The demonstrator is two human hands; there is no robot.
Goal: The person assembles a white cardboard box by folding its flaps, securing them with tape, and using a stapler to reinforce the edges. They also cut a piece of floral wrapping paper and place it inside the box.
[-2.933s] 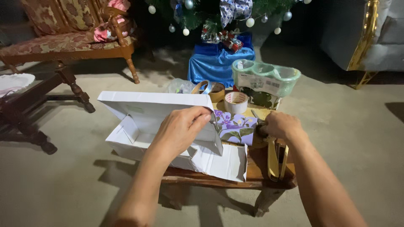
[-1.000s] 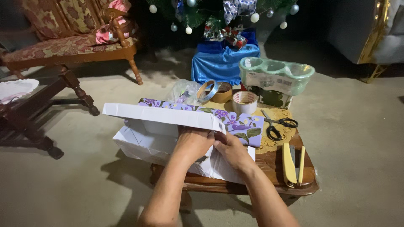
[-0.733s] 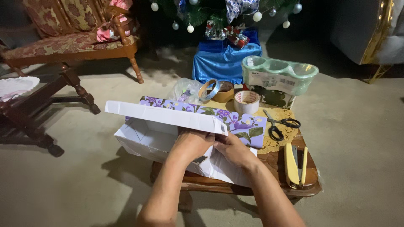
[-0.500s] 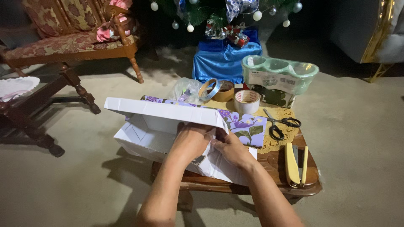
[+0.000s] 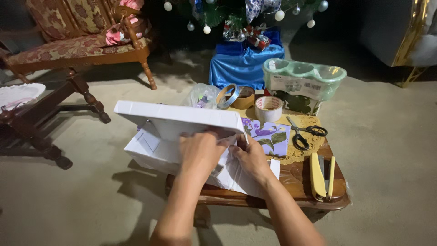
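Observation:
A white box (image 5: 177, 120) lies on white-backed wrapping paper (image 5: 157, 152) on a small wooden table (image 5: 296, 175). My left hand (image 5: 200, 152) presses flat against the near side of the box, over a fold of the paper. My right hand (image 5: 250, 157) rests just right of it, fingers touching the paper at the box's right end. The paper's purple floral printed side (image 5: 268, 139) shows to the right of the box.
On the table stand tape rolls (image 5: 267, 108), black scissors (image 5: 302, 133), a yellow tool (image 5: 321, 175), a clear bag (image 5: 202, 95) and a green plastic container (image 5: 302, 79). Behind are a blue-wrapped tree base (image 5: 241, 64) and a wooden sofa (image 5: 82, 41); a dark side table (image 5: 32, 123) is left.
My right hand left the scissors side of the table and joined the left hand on the box. The box tipped lower and the paper fold came up its near side.

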